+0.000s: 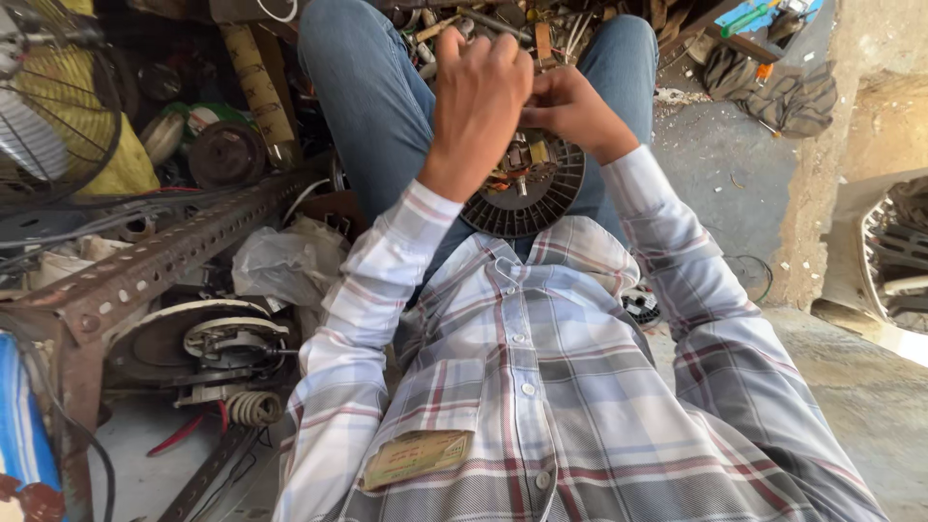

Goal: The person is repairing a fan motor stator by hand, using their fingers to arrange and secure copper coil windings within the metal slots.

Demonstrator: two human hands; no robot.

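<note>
Fingers (483, 60) curled over motor disc (527, 188)

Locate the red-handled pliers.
Head view, lower left: the pliers lie on the floor beside a coiled spring, below a round motor plate, left of the person's left sleeve and away from both hands.

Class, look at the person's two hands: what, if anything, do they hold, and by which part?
Both the left hand and right hand grip the top of the motor core at the middle of the dark round slotted disc on the lap.
</note>
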